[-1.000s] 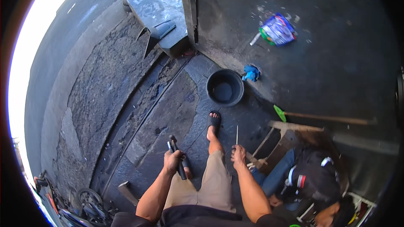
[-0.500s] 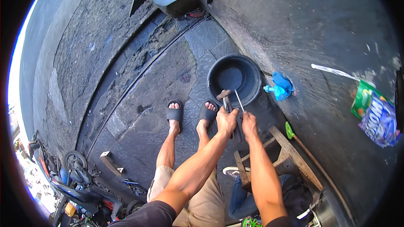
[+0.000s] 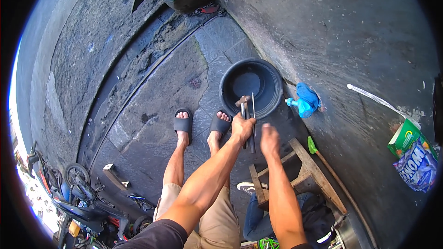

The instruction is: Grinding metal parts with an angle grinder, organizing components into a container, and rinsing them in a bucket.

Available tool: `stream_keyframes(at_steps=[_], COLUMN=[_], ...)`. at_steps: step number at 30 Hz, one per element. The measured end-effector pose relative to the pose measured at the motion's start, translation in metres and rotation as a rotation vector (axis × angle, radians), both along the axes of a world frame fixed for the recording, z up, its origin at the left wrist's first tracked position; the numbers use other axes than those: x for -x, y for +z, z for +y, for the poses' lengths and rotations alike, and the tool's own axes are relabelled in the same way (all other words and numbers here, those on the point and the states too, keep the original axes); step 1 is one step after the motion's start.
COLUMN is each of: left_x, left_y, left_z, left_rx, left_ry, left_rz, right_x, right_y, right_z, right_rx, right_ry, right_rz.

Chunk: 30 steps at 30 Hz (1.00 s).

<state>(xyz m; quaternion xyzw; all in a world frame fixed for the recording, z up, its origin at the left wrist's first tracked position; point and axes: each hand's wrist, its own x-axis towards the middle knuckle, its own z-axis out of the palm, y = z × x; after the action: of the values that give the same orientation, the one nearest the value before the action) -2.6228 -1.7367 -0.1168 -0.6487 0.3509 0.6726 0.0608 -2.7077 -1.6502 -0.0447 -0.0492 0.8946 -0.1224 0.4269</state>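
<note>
My left hand (image 3: pixel 242 127) is closed around a hammer (image 3: pixel 243 100) with a worn brownish head, its dark handle sticking out below the fist. A thin metal rod (image 3: pixel 253 106) stands upright in the same hand, beside the hammer. Apart from it, to the right, my right hand (image 3: pixel 270 141) is raised and smeared by motion, with no tool visible in it; its fingers are unclear. Beyond both hands a round black basin (image 3: pixel 224 83) sits on the floor, and the hammer head overlaps its near rim in view.
A wooden stool (image 3: pixel 314 170) stands at the right, beside a seated person's jeans-clad leg (image 3: pixel 253 219). Along the wall are a blue bottle with cloth (image 3: pixel 306 99), a green-ended stick (image 3: pixel 334 175) and plastic packets (image 3: pixel 415 163). Motorcycle parts (image 3: pixel 83 189) lie at lower left.
The thin rod has passed from my right hand into my left, alongside the hammer. My right hand has come away from it and back slightly. The whole view has shifted a little.
</note>
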Motion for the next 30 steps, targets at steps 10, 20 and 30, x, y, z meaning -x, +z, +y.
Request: stream_keyframes(at_steps=[10,20,30], left_x=[0.018,0.023,0.024], left_y=[0.001,0.013,0.008], left_z=[-0.014,-0.017,-0.008], left_rx=[-0.025,-0.084,-0.185], left_ry=[-0.055,0.111,0.199], left_rz=[0.042,0.119,0.149], right_x=[0.115,0.124,0.043], right_y=[0.071,0.077,0.036], right_z=[-0.024,-0.041,0.002], right_rx=[-0.112,-0.189,0.036], right_ry=[0.191,0.589,-0.056], right_rz=[0.437,0.581,0.072])
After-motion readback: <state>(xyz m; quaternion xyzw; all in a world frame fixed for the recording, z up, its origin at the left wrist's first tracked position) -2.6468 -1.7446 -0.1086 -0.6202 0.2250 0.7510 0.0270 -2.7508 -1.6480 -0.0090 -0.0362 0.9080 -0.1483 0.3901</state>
